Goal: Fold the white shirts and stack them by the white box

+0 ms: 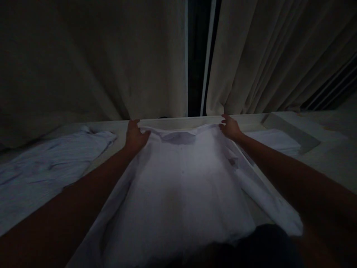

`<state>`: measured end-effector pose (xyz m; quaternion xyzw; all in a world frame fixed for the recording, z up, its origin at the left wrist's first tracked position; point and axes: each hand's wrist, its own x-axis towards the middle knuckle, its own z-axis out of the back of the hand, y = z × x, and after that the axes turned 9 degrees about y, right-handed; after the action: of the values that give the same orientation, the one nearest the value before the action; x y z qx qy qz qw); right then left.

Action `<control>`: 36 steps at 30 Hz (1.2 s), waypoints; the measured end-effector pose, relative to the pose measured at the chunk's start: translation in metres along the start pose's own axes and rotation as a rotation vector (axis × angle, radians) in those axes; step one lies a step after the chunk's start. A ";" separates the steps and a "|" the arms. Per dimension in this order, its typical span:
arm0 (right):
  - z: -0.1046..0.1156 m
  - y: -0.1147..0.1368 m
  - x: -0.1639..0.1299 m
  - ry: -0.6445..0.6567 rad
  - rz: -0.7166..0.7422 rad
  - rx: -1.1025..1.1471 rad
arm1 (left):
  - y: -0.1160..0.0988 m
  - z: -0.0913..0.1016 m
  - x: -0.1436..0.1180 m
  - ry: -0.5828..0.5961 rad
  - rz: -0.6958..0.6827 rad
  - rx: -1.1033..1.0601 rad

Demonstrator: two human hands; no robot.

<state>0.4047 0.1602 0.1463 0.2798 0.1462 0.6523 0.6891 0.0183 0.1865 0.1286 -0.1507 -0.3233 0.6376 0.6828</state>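
A white long-sleeved shirt [181,186] lies spread out in front of me, its collar [178,137] at the far end. At its left shoulder edge is my left hand [135,134], thumb and fingers apart, the thumb touching the cloth. My right hand [230,127] is at the opposite shoulder, also with thumb and fingers apart. One sleeve [270,201] runs down the right side toward me. The other sleeve is partly hidden along my left forearm. Dim light hides the finer details of the fingertips.
Crumpled pale cloth [52,160] lies to the left. Folded white cloth [275,140] sits on the right beside a pale box-like object [295,128]. Beyond the bed-like surface's raised far edge [173,122] hang beige curtains [145,67] with a dark gap between them.
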 end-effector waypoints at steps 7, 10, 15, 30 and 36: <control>-0.122 -0.047 -0.183 0.253 0.371 -0.266 | 0.074 -0.080 -0.191 0.428 -0.331 0.395; -0.134 -0.055 -0.234 0.306 0.356 -0.393 | 0.078 -0.081 -0.247 0.452 -0.317 0.555; -0.128 -0.063 -0.263 0.323 0.337 -0.447 | 0.064 -0.084 -0.297 0.375 -0.289 0.640; -0.125 -0.018 -0.217 0.176 0.275 -0.309 | 0.011 -0.073 -0.226 0.351 -0.227 0.421; -0.173 -0.014 -0.213 0.209 0.223 -0.351 | 0.033 -0.109 -0.137 0.284 -0.176 0.467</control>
<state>0.2957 -0.0151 -0.0353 0.1010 0.0694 0.7652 0.6320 0.0649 0.0805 -0.0067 -0.0485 -0.0806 0.6056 0.7902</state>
